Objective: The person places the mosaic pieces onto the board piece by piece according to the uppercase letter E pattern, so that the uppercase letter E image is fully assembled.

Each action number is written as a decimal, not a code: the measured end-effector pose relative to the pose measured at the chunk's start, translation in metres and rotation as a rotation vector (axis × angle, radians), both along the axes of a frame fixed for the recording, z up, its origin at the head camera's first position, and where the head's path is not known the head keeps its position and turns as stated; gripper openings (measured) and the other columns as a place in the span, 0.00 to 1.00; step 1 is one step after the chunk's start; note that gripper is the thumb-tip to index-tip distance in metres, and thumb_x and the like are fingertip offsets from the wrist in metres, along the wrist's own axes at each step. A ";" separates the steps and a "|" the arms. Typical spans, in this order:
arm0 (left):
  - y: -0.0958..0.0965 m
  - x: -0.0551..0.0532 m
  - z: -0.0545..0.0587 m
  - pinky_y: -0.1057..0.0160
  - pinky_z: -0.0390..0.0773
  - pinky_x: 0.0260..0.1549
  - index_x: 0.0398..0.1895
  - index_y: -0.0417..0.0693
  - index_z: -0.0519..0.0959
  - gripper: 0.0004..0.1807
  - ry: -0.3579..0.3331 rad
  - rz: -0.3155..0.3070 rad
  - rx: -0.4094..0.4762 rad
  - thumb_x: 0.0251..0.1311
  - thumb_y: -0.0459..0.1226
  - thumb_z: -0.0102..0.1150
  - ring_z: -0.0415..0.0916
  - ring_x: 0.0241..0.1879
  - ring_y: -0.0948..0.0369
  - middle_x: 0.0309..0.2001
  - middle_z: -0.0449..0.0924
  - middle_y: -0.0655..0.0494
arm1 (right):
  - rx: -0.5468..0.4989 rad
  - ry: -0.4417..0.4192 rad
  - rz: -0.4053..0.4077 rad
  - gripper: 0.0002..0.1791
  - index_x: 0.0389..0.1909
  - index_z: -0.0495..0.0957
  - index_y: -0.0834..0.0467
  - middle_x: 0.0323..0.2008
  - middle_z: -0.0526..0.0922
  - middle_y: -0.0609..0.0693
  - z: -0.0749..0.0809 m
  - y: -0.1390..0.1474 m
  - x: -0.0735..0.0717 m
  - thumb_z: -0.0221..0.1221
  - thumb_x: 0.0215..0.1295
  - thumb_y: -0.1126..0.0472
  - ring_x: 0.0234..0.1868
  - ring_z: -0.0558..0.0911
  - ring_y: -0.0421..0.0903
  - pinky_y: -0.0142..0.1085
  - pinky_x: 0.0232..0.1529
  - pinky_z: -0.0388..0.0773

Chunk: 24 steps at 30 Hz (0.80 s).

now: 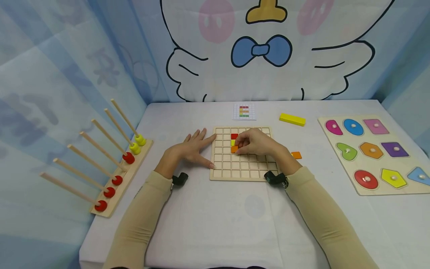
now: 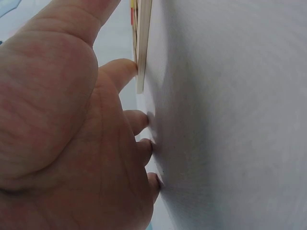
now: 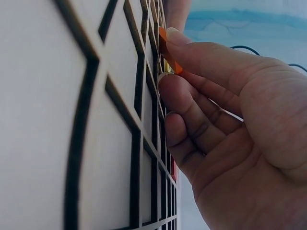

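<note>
A wooden grid board (image 1: 221, 173) lies flat at the middle of the table. My left hand (image 1: 190, 149) is spread flat beside it, thumb and index fingertip at the board's left edge; in the left wrist view the other fingertips (image 2: 152, 181) rest on the tablecloth. Over the board, my right hand (image 1: 256, 142) pinches an orange tile (image 3: 170, 50) between thumb and fingers, close against the grid. A red tile (image 1: 234, 136) and a yellow tile (image 1: 233, 142) sit in the cells just above it, partly covered by the right fingers.
Another orange tile (image 1: 296, 155) lies right of the board, beside my right wrist. Behind are a pattern card (image 1: 244, 112) and a yellow bar (image 1: 292, 119). A peg stand (image 1: 107, 209) with beads is at the left, a shape puzzle board (image 1: 342, 175) at the right.
</note>
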<state>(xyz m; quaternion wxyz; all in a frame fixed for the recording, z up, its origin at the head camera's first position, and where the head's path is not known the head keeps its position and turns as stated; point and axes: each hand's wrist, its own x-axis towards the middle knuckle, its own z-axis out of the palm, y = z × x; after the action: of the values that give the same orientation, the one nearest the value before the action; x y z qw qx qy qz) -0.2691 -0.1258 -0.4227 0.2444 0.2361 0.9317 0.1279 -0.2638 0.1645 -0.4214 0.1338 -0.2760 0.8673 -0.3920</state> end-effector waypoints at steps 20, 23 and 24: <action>0.000 0.001 0.001 0.41 0.25 0.80 0.86 0.69 0.39 0.69 0.006 -0.002 0.003 0.48 0.72 0.70 0.19 0.84 0.48 0.85 0.22 0.47 | 0.006 0.004 -0.072 0.13 0.46 0.87 0.60 0.37 0.87 0.51 0.011 0.005 0.000 0.73 0.62 0.63 0.37 0.82 0.48 0.34 0.41 0.81; 0.000 0.001 0.000 0.41 0.25 0.80 0.86 0.69 0.39 0.69 0.008 -0.001 0.002 0.48 0.72 0.71 0.19 0.84 0.48 0.85 0.22 0.48 | -0.006 0.027 -0.089 0.14 0.49 0.87 0.60 0.41 0.87 0.52 0.015 0.010 0.001 0.73 0.64 0.62 0.39 0.82 0.48 0.36 0.43 0.81; 0.000 0.001 0.000 0.41 0.25 0.80 0.86 0.69 0.39 0.68 0.008 -0.002 0.002 0.48 0.71 0.71 0.19 0.84 0.48 0.85 0.22 0.48 | -0.010 0.032 -0.095 0.15 0.50 0.87 0.60 0.42 0.88 0.52 0.016 0.011 0.002 0.73 0.64 0.61 0.40 0.82 0.49 0.37 0.43 0.81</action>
<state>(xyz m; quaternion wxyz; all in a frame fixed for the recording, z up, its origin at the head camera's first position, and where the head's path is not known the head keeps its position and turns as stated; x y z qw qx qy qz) -0.2684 -0.1260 -0.4225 0.2405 0.2376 0.9324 0.1277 -0.2621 0.1759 -0.4052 0.0997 -0.2416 0.8795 -0.3978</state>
